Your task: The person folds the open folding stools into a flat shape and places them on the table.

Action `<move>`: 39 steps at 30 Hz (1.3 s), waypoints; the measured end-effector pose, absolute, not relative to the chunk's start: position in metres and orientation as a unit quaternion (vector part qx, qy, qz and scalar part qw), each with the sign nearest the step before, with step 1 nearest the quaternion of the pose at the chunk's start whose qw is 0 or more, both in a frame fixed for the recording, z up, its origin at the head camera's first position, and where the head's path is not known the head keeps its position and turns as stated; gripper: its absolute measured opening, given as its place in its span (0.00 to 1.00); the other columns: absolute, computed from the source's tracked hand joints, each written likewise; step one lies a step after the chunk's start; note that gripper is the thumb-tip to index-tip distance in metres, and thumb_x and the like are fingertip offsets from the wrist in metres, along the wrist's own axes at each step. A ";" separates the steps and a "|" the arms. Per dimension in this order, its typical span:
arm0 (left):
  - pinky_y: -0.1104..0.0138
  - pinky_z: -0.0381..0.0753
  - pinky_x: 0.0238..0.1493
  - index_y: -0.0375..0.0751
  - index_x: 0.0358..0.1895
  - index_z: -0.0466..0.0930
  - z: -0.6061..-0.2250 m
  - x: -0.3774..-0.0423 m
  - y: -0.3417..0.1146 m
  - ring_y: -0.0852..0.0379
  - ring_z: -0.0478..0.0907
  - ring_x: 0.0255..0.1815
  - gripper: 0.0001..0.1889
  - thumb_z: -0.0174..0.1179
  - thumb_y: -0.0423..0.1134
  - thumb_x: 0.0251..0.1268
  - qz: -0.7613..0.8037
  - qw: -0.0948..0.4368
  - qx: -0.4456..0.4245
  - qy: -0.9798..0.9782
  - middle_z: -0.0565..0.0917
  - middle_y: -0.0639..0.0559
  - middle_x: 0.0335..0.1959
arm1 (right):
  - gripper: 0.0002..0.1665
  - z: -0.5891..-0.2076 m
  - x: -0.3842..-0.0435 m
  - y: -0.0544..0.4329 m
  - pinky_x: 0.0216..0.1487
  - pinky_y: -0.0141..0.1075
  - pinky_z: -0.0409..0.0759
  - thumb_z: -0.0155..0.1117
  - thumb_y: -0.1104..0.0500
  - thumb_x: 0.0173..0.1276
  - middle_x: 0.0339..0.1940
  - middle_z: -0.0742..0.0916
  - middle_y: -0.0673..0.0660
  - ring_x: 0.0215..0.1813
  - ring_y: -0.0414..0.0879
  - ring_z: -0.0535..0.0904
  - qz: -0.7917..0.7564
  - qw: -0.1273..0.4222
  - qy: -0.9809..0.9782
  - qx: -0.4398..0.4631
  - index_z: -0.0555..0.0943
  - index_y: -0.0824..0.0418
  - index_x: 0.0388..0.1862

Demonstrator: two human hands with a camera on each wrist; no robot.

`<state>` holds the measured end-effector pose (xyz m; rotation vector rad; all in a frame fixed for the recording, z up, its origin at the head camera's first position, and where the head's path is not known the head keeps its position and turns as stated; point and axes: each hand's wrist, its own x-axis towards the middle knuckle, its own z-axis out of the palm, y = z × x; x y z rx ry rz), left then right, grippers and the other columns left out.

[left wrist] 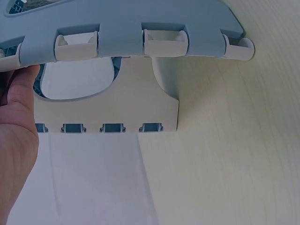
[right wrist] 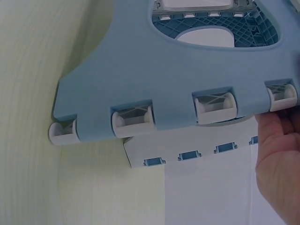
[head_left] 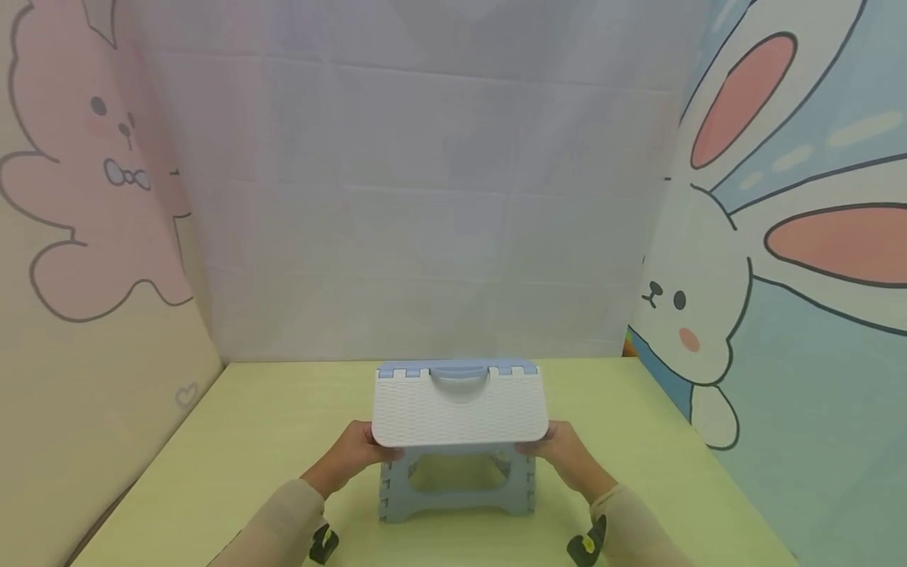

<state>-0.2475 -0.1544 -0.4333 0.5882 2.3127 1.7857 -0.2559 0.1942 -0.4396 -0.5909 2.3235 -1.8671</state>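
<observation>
A folding step stool (head_left: 460, 413) with a white textured top, a blue handle (head_left: 459, 372) along its far edge and blue legs stands unfolded in the middle of the head view. Its top tilts toward the camera. My left hand (head_left: 354, 450) grips the left side, just below the top, thumb at the front. On the opposite side my right hand (head_left: 565, 455) holds it the same way. Both wrist views show a blue leg panel (left wrist: 122, 28) with white hinge pieces (right wrist: 133, 121) along its edge. Most of the fingers are hidden behind the stool.
The stool is on a pale yellow-green table (head_left: 283, 402). A white cloth (head_left: 425, 197) hangs behind the table's far edge. Side panels carry a pink cartoon animal (head_left: 106, 197) at left and a white rabbit (head_left: 697, 299) at right.
</observation>
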 end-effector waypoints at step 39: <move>0.54 0.81 0.47 0.18 0.46 0.78 -0.439 -0.251 -0.155 0.46 0.81 0.45 0.17 0.66 0.27 0.54 0.607 0.081 0.195 0.766 0.83 0.32 0.44 | 0.22 -0.440 -0.256 0.196 0.56 0.51 0.75 0.64 0.66 0.61 0.50 0.84 0.68 0.52 0.53 0.81 -0.609 0.059 0.765 -0.198 0.76 0.80 0.51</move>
